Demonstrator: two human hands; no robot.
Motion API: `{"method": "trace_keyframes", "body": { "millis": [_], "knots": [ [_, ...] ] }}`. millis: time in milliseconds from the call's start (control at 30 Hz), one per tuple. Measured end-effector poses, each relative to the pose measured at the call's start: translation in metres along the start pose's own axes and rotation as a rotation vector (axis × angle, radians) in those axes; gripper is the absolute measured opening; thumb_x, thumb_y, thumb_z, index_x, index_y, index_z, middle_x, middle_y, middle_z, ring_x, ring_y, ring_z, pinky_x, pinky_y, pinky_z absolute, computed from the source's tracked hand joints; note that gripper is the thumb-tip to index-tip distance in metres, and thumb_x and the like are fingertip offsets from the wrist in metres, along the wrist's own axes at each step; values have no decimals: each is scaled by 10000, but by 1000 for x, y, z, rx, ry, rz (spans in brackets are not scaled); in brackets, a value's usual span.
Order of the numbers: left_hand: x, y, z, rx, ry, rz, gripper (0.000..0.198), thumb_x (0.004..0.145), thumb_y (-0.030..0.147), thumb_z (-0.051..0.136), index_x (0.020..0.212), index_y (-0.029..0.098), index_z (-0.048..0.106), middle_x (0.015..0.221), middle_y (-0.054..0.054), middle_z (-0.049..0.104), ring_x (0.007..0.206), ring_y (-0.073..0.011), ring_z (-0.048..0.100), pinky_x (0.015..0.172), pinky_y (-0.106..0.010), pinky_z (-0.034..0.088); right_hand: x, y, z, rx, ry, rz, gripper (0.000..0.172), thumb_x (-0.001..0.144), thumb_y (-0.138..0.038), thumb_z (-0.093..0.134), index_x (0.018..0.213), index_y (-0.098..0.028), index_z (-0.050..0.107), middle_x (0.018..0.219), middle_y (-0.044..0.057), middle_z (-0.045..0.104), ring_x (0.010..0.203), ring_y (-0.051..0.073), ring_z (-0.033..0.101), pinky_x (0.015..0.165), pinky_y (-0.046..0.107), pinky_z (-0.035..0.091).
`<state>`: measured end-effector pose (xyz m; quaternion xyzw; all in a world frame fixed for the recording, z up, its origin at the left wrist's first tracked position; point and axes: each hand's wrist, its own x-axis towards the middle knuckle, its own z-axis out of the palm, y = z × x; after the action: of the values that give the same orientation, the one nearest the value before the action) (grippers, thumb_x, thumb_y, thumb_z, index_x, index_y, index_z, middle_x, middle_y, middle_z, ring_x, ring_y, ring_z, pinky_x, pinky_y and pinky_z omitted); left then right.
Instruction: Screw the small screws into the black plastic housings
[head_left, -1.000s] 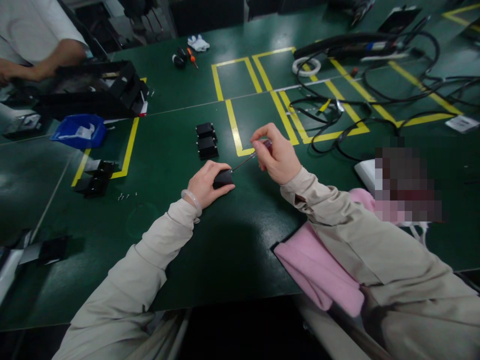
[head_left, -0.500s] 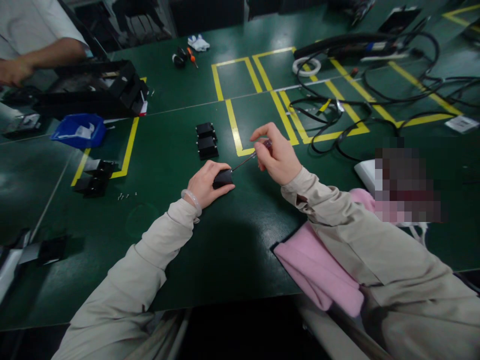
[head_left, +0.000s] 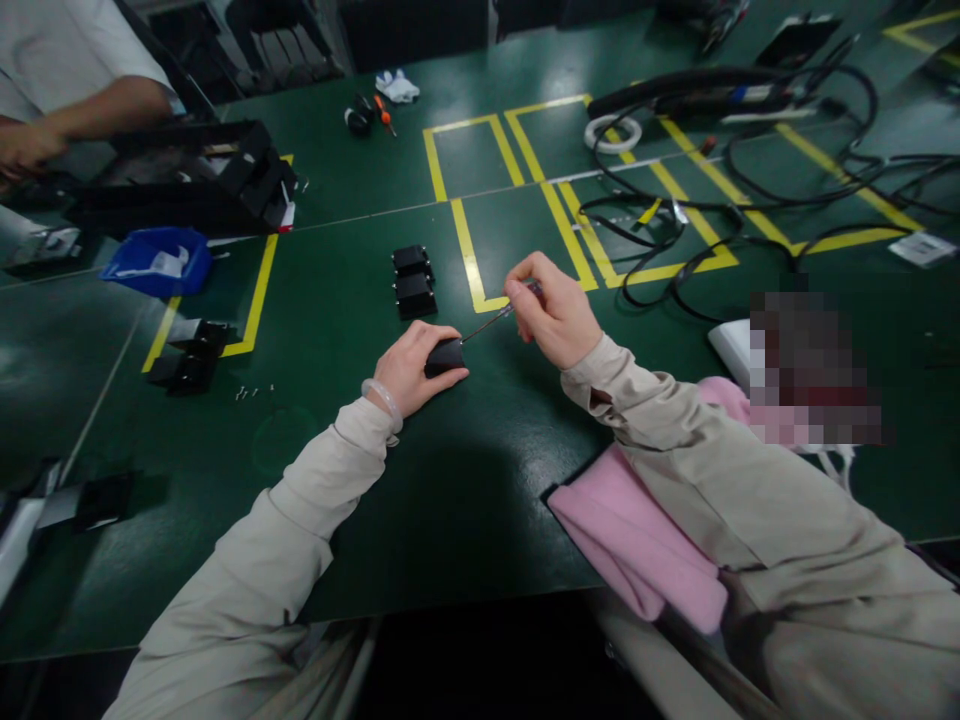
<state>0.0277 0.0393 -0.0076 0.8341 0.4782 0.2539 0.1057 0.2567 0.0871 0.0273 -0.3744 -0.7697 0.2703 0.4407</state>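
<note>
My left hand (head_left: 412,368) grips a small black box (head_left: 445,358) on the green table, thumb on the near side and fingers on the far side. A screwdriver (head_left: 489,325) is held in my right hand (head_left: 551,312), its handle mostly covered by my curled fingers. The thin shaft slants down to the left, and its tip meets the right end of the box, where a small bright spot shows. Just beyond my left hand sit two similar black boxes (head_left: 414,282) side by side, with small shiny screws at their ends. Several loose screws (head_left: 255,391) lie to the left.
More black parts (head_left: 187,358) and a blue bin (head_left: 159,262) are at the left. A co-worker's arm (head_left: 112,108) is behind a black tray (head_left: 180,180). Black cables (head_left: 675,205) sprawl at the right. A pink cloth (head_left: 637,535) lies under my right forearm.
The fingers of my right hand have curled in closer around the screwdriver handle. My left hand and the black box have barely moved.
</note>
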Motion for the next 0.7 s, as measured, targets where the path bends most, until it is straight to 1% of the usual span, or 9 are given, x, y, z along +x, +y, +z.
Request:
{"method": "trace_keyframes", "body": {
  "millis": [67,100,200,267,400,467,633,700],
  "knots": [
    [0,0,0,0,1,1,395,875,392,696,1199,197,581,1124,-72,612,1072,-243,620,931,-381,512,0,0,0,-21,9,-16,239,986,-397,446,821,-224,450,679,-39,505,592,98,485,636,280,415],
    [0,0,0,1,2,1,394,876,392,695,1199,199,581,1124,-71,612,1072,-242,619,931,-381,512,0,0,0,-20,10,-19,222,984,-382,445,830,-222,452,687,-38,509,595,99,488,642,283,417],
    [0,-1,1,7,3,1,394,875,389,696,1200,199,581,1124,-72,613,1068,-241,621,930,-379,511,0,0,0,4,3,-23,108,970,-308,448,917,-216,468,708,-43,514,598,97,502,663,288,429],
    [0,0,1,11,2,1,396,873,387,697,1200,196,581,1127,-74,614,1068,-241,623,927,-375,512,0,0,0,7,-5,-30,78,958,-284,455,926,-214,468,716,-42,517,606,97,508,670,288,433],
    [0,0,1,12,1,-5,391,870,380,701,1197,202,581,1129,-69,616,1074,-240,623,929,-371,511,0,0,-1,-29,-8,-35,208,976,-372,443,833,-221,449,703,-33,517,607,99,491,656,286,426],
    [0,0,1,10,5,-4,394,866,376,707,1197,201,582,1126,-68,616,1069,-240,624,927,-372,512,1,0,-1,-37,-12,-37,239,980,-406,440,828,-221,448,697,-34,519,598,99,486,651,287,428],
    [0,1,1,10,1,-13,396,863,379,710,1195,204,583,1127,-69,614,1069,-244,623,927,-379,513,0,-1,0,2,-18,-29,119,971,-324,448,960,-210,479,714,-43,521,614,99,515,680,288,450],
    [0,1,1,8,0,-12,397,862,375,712,1195,203,581,1131,-70,614,1075,-244,622,931,-380,513,0,-1,-1,3,-22,-26,118,969,-322,453,939,-210,477,711,-43,518,618,98,512,677,284,447]
  ]
}}
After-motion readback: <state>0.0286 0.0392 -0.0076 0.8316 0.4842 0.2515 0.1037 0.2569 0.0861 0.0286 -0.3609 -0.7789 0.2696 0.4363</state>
